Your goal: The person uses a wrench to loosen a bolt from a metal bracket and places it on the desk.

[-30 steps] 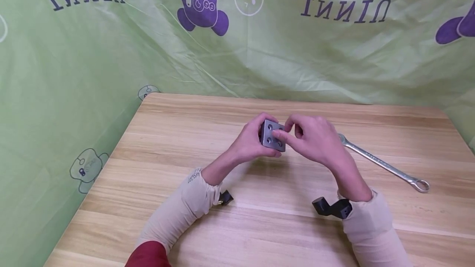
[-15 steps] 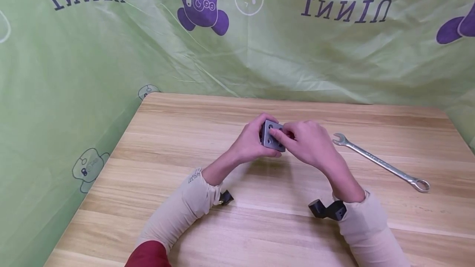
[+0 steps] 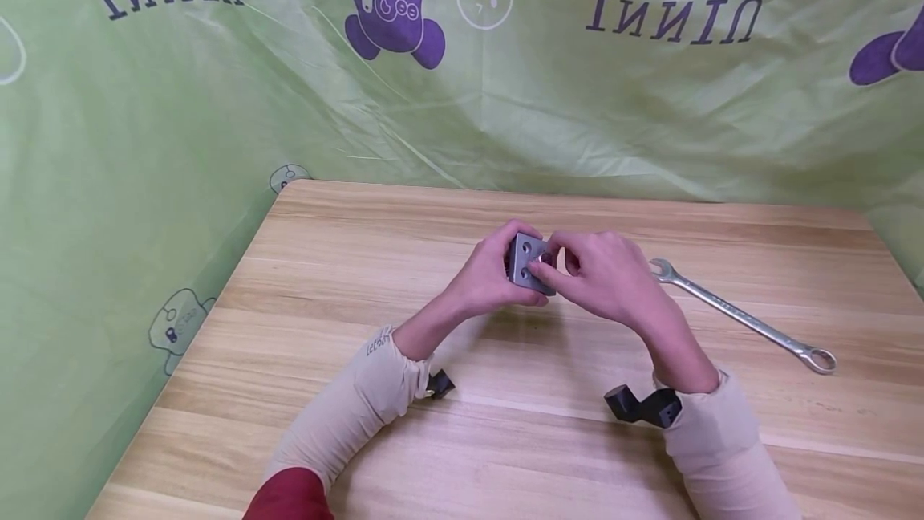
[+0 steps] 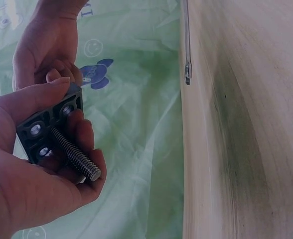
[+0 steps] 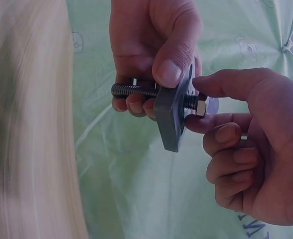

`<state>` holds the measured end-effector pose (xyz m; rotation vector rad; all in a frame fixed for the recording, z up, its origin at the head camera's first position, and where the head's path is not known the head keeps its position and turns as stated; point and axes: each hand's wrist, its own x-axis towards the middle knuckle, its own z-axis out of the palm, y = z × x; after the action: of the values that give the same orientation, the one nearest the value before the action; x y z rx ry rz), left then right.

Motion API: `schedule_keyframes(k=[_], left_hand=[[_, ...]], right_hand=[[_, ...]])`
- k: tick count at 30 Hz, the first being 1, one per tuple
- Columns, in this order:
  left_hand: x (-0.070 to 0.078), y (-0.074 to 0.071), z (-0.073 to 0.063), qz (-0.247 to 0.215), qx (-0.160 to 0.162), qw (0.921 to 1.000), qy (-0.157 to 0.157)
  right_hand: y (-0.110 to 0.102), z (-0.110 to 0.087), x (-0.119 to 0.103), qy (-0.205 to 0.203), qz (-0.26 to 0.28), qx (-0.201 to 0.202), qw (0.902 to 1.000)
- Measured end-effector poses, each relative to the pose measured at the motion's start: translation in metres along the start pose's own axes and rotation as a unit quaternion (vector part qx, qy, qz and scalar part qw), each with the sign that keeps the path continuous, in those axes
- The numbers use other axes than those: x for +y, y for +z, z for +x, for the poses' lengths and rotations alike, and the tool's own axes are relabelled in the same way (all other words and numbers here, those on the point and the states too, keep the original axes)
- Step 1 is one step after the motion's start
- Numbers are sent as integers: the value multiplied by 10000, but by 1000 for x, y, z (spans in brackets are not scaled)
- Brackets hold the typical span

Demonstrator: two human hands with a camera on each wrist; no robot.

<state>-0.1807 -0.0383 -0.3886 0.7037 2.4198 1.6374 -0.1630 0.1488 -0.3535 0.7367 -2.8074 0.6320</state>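
My left hand (image 3: pixel 485 275) grips a dark grey square plate (image 3: pixel 530 263) by its edges, above the table. Holes sit near its corners, some lined with bright metal in the left wrist view. A threaded bolt (image 4: pixel 75 153) runs through the middle of the plate, its long shank sticking out past my left fingers. On the opposite face, the bolt's hex head (image 5: pixel 202 106) stands off the plate with some thread showing. My right hand (image 3: pixel 606 271) pinches this head between thumb and forefinger, its other fingers curled in.
A combination wrench (image 3: pixel 743 315) lies slantwise on the wooden table (image 3: pixel 346 279), right of my right hand. Behind and to the left hangs a green printed cloth (image 3: pixel 505 119). Black camera mounts (image 3: pixel 642 406) stick out from both wrists over the table.
My right hand has shifted its fingers at the bolt head, moving slightly left, then back right. The head now shows between finger and thumb. The left hand and plate stay put.
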Motion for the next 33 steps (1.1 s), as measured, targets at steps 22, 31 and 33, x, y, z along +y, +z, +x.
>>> schedule_keyframes(k=[22,31,33], left_hand=[[-2,-1,2,-395,-195,9990,120],[-2,0,3,-529,-220,9984,17],[-2,0,3,-558,-212,9982,-16]], right_hand=[[0,1,10,-964,1066,512,9883],[-5,0,8,-628,1091,203,9918],[-6,0,8,-403,1010,181,9939]])
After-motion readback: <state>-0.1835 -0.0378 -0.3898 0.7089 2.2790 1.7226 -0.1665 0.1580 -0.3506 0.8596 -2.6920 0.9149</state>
